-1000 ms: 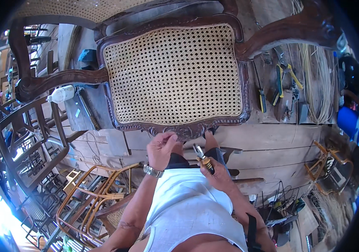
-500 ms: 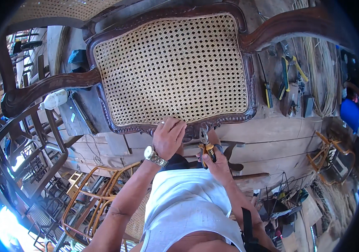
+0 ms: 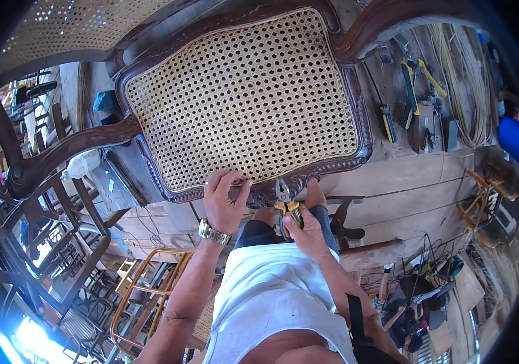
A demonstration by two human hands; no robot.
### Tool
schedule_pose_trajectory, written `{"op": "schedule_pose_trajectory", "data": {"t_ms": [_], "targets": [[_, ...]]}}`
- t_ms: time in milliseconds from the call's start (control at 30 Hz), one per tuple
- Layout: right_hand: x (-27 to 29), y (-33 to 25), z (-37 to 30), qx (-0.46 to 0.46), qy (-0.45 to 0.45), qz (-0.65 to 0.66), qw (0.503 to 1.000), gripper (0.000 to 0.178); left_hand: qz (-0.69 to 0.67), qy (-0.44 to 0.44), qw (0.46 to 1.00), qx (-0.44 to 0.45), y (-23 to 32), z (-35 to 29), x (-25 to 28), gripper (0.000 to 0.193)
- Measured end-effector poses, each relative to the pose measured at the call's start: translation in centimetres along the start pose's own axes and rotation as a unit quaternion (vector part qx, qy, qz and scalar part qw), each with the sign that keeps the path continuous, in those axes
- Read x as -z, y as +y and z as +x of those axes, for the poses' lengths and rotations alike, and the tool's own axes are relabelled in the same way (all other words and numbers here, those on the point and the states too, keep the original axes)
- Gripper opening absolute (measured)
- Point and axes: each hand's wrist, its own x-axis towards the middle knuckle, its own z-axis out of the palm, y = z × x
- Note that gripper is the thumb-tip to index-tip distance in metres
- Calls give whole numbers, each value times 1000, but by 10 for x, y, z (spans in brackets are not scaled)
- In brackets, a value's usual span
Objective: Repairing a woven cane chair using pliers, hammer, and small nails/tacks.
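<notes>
A dark carved wooden chair frame with a woven cane panel (image 3: 241,103) lies in front of me. My left hand (image 3: 224,203), with a metal watch on its wrist, rests at the panel's near edge. Its thumb and fingertips curl together there, and anything thin between them is too small to make out. Just to the right, my right hand (image 3: 308,233) grips pliers (image 3: 288,209) by their yellow and black handles. The metal jaws point up at the carved near rail, close beside the left hand's thumb.
On the bench at right lie a screwdriver (image 3: 387,124), yellow-and-green-handled cutters (image 3: 411,91) and long cane strands (image 3: 463,91). A white bottle (image 3: 82,164) stands at left. Curved chair arms (image 3: 77,136) reach out on both sides. A rattan chair (image 3: 144,291) sits lower left.
My left hand has shifted left along the near edge, its thumb parting from the fingers' side. The pliers have moved slightly left in my right hand. The whole view has tilted a little.
</notes>
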Motion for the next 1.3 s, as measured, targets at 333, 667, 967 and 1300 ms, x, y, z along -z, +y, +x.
{"op": "schedule_pose_trajectory", "data": {"t_ms": [333,667,967,1300], "targets": [[-27,-1,18,-3,-86,92,992,28,93,62,994,-17,0,4,-4,84],[-44,28,17,-40,9,157,987,38,100,51,994,14,8,9,1,97],[-56,33,25,-36,53,223,973,37,110,40,993,22,3,10,0,102],[-38,26,25,-108,-85,355,925,42,106,31,993,35,11,12,3,104]]}}
